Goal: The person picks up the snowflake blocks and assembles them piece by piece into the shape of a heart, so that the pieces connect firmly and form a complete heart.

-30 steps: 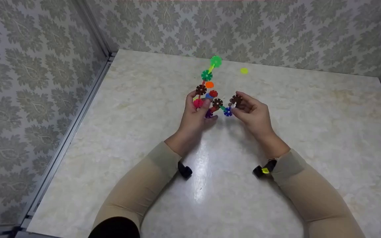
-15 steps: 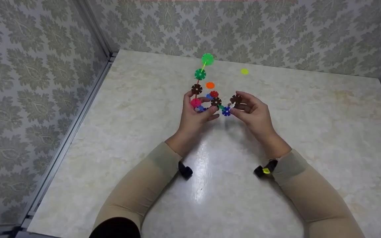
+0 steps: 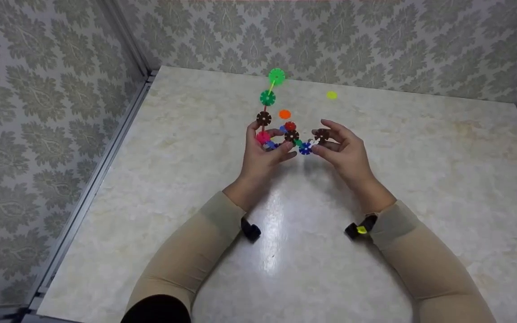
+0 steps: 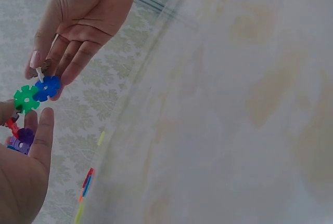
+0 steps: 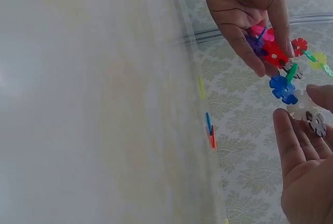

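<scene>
A chain of interlocking notched plastic discs stretches between both hands above the table. My left hand (image 3: 262, 150) grips its middle, thumb against a dark brown disc (image 3: 291, 136), with a pink disc (image 3: 263, 137) by the fingers. From there a run of discs rises to a bright green disc (image 3: 277, 76) at the far end. My right hand (image 3: 347, 154) pinches a white disc (image 5: 301, 107) at the other end. It joins a blue disc (image 5: 283, 89) on one side and a brown disc (image 3: 322, 136) on the other. The left fingers partly hide a purple disc (image 4: 22, 140).
Loose discs lie on the pale marbled table (image 3: 420, 179) beyond the hands: an orange one (image 3: 284, 114), a red one (image 3: 290, 126) partly over a blue one (image 3: 282, 129), and a yellow one (image 3: 332, 95) farther back. Patterned walls (image 3: 303, 36) border the back and left.
The green-ended run of the chain has swung left and away. My left thumb has shifted from near the pink disc to the dark brown disc. The right hand keeps its pinch, nearly still.
</scene>
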Action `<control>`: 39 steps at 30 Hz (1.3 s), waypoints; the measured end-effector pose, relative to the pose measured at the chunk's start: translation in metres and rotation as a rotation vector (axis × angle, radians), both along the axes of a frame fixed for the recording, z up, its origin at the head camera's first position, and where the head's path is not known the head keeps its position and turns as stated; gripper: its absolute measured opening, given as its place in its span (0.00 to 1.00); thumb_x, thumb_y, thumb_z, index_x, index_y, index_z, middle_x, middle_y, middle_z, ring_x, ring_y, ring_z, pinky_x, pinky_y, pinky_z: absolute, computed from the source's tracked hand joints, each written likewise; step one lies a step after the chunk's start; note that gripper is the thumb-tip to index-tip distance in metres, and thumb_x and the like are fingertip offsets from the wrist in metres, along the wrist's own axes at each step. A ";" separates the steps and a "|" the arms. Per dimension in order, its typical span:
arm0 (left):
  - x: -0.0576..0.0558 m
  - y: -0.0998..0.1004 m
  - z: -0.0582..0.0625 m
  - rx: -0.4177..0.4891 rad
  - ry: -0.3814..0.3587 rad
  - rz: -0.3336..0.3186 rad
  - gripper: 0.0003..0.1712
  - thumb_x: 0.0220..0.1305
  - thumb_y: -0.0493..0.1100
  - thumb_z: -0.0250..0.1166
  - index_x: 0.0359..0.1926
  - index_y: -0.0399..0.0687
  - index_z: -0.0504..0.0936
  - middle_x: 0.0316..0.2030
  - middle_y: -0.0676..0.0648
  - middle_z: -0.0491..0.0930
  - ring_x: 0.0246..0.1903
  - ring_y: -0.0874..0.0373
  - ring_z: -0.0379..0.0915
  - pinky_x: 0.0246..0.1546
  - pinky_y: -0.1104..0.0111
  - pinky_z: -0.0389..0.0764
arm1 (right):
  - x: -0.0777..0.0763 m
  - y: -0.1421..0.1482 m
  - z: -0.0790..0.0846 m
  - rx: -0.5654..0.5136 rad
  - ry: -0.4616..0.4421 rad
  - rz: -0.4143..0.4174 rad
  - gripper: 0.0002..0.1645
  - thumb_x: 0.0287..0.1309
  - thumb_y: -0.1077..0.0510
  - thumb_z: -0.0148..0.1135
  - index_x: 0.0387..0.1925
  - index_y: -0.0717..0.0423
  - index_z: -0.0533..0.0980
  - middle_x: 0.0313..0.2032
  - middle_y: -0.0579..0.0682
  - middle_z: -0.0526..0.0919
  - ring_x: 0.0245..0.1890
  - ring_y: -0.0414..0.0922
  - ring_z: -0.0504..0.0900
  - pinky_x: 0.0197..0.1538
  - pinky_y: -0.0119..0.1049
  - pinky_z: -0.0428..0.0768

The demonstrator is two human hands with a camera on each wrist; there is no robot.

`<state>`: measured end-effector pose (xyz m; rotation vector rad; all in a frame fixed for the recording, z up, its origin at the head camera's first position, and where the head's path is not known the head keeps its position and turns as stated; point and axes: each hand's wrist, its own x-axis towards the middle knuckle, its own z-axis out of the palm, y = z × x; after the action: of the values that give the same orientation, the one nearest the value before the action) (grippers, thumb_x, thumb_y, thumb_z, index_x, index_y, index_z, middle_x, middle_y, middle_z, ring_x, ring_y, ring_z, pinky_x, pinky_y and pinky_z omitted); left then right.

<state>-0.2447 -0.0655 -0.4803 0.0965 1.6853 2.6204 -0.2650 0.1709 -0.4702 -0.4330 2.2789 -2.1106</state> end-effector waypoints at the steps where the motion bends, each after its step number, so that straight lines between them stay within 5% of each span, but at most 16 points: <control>1: 0.000 -0.001 0.000 0.009 -0.002 0.002 0.51 0.72 0.32 0.78 0.80 0.61 0.54 0.73 0.30 0.71 0.59 0.46 0.91 0.60 0.50 0.94 | 0.000 0.000 0.000 -0.008 -0.012 0.001 0.40 0.72 0.65 0.76 0.81 0.53 0.74 0.68 0.62 0.86 0.61 0.51 0.92 0.62 0.34 0.92; 8: -0.005 -0.003 0.002 0.043 -0.001 0.026 0.51 0.72 0.28 0.76 0.81 0.58 0.54 0.65 0.38 0.77 0.55 0.49 0.92 0.58 0.46 0.94 | -0.014 0.002 0.009 -0.025 -0.117 -0.100 0.26 0.88 0.51 0.59 0.76 0.60 0.76 0.58 0.46 0.89 0.55 0.42 0.91 0.53 0.35 0.94; 14: -0.009 -0.007 0.002 0.052 -0.005 0.059 0.51 0.72 0.26 0.74 0.81 0.56 0.54 0.61 0.42 0.79 0.53 0.51 0.92 0.56 0.46 0.95 | -0.057 0.001 0.017 0.401 -0.231 -0.002 0.22 0.84 0.61 0.58 0.71 0.60 0.83 0.62 0.55 0.90 0.57 0.46 0.87 0.51 0.31 0.89; 19: -0.012 -0.011 -0.001 0.030 -0.014 0.087 0.51 0.72 0.26 0.74 0.81 0.55 0.52 0.61 0.42 0.79 0.53 0.50 0.91 0.55 0.49 0.96 | -0.094 -0.019 0.021 0.695 -0.221 0.174 0.33 0.73 0.75 0.59 0.75 0.57 0.80 0.68 0.61 0.87 0.64 0.55 0.84 0.67 0.42 0.86; 22: -0.013 -0.012 -0.001 0.024 -0.016 0.105 0.52 0.72 0.26 0.73 0.82 0.56 0.52 0.64 0.38 0.77 0.54 0.49 0.90 0.54 0.50 0.96 | -0.110 -0.034 0.021 0.815 -0.172 0.251 0.31 0.78 0.70 0.61 0.77 0.57 0.78 0.70 0.62 0.84 0.68 0.58 0.82 0.77 0.53 0.82; 27: -0.013 -0.012 -0.002 0.005 -0.023 0.109 0.52 0.72 0.27 0.74 0.82 0.58 0.52 0.66 0.36 0.76 0.56 0.48 0.90 0.53 0.52 0.97 | -0.123 -0.053 0.021 0.983 -0.130 0.296 0.27 0.84 0.54 0.64 0.76 0.58 0.80 0.68 0.65 0.82 0.67 0.59 0.80 0.78 0.57 0.79; 33: -0.013 -0.014 -0.003 -0.021 -0.034 0.113 0.52 0.72 0.29 0.75 0.82 0.60 0.53 0.70 0.33 0.74 0.58 0.47 0.90 0.54 0.53 0.96 | -0.126 -0.060 0.024 1.028 -0.171 0.275 0.25 0.76 0.55 0.72 0.68 0.62 0.84 0.66 0.64 0.83 0.64 0.59 0.81 0.76 0.56 0.82; 39: -0.013 -0.013 -0.002 -0.034 -0.047 0.110 0.52 0.72 0.30 0.76 0.81 0.60 0.53 0.70 0.33 0.74 0.58 0.47 0.90 0.54 0.52 0.96 | -0.125 -0.042 0.029 0.915 -0.177 0.215 0.27 0.74 0.51 0.77 0.65 0.60 0.83 0.67 0.61 0.85 0.65 0.57 0.83 0.74 0.55 0.84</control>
<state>-0.2578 -0.0789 -0.4823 -0.0599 1.7676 2.6470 -0.3895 0.1285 -0.4407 -0.3899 2.5981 -0.8109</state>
